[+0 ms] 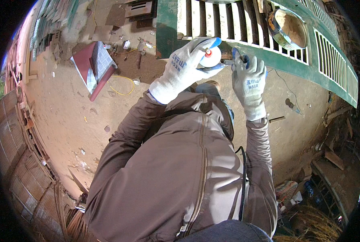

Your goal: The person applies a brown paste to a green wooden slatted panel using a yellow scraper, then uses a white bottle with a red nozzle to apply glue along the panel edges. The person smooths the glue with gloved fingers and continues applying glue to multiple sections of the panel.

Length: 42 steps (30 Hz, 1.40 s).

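A white squeeze bottle (210, 59) with a red-and-white tip sits in the grip of my left hand (184, 66), thumb and fingers curved around its sides. My left hand wears a white knit glove with blue-coated fingertips. Just to the right, my right hand (249, 78) in a matching glove hovers near the edge of a green slatted panel (277, 63). Its fingers are curled toward the thumb; whatever lies between them, if anything, is hidden. The panel has white slats and stretches away to the right beyond both hands.
A round tub (307, 38) with brown contents rests on the panel. On the floor to the left lie a dark red folder with printed sheets (101, 66), a yellow cord (125, 93) and small tools. Wood scraps (334, 159) lie at the right.
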Available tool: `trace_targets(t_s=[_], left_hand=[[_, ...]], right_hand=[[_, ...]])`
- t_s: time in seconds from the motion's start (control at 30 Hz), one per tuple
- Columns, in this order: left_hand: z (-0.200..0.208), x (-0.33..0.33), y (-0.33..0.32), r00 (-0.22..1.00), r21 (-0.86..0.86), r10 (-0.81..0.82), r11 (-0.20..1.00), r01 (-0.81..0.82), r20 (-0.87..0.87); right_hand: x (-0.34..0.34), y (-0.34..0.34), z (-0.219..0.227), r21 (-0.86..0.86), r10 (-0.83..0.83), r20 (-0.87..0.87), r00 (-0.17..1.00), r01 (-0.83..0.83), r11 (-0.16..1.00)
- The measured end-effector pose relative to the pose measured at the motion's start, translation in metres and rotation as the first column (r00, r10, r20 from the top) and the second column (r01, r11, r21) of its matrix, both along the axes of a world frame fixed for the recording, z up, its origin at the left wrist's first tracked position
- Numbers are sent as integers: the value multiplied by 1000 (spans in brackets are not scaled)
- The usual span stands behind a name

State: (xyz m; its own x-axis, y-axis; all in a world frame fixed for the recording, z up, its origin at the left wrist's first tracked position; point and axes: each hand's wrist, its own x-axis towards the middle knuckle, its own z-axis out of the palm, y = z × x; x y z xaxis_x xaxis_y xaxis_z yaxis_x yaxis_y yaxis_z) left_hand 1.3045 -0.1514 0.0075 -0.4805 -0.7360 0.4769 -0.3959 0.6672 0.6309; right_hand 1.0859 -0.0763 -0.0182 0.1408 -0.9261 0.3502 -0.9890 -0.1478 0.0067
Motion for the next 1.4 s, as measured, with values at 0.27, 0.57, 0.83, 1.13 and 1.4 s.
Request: trace_targets(t_s=[0.27, 0.57, 0.83, 1.13, 1.4], left_hand=[[-1, 2, 1, 998, -33, 30, 999, -28, 48], [2, 7, 0, 994, -62, 47, 997, -41, 101], [9, 43, -4, 982, -71, 122, 991, -112, 143], [9, 48, -2, 984, -78, 142, 988, -134, 109], [2, 58, -5, 982, -76, 166, 984, -159, 95]], right_hand=[[27, 21, -11, 59, -73, 6, 997, 72, 996], [36, 22, -22, 135, -94, 105, 990, 79, 988], [46, 19, -17, 102, -55, 123, 991, 43, 994], [49, 15, -13, 93, -124, 151, 981, 111, 990], [59, 14, -9, 121, -29, 170, 985, 8, 993]])
